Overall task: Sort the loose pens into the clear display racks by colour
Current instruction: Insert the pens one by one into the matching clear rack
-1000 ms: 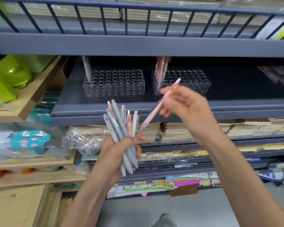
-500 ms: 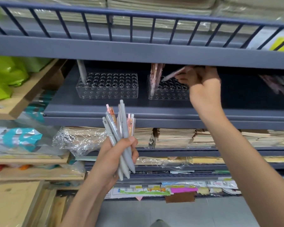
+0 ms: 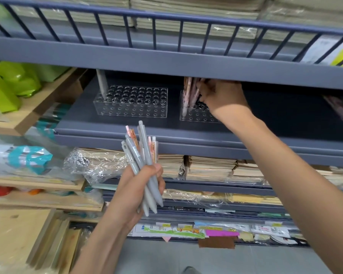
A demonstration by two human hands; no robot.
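Shelving of blue-grey metal fills the view. Two clear racks sit side by side on the middle shelf (image 3: 186, 131), apart from each other. The left rack (image 3: 131, 107) holds a single grey pen (image 3: 101, 84), standing in its far left corner. The right rack (image 3: 194, 116) carries a cluster of pink pens (image 3: 188, 93) at its left end, leaning slightly.

The right hand (image 3: 224, 95) reaches in over that rack, under the lip of the upper shelf (image 3: 166, 56). Its fingers (image 3: 203, 86) curl against the tops of the pink pens. In the shadow there I cannot tell whether they pinch one or only touch them. The hand and wrist hide the right part of the rack.

The left hand (image 3: 139, 186) is nearer and lower, in front of the shelf edge. It grips a bundle of pens (image 3: 145, 161) in its fist, clicker ends up. Grey ones are at the front and a few pink ones behind, and the grey tips poke out below the fingers.

Stacks of wrapped notebooks (image 3: 210, 167) lie on the shelf below, with crumpled clear wrap (image 3: 93, 165) to their left. Green bags (image 3: 6, 84) rest on a wooden shelf at far left.
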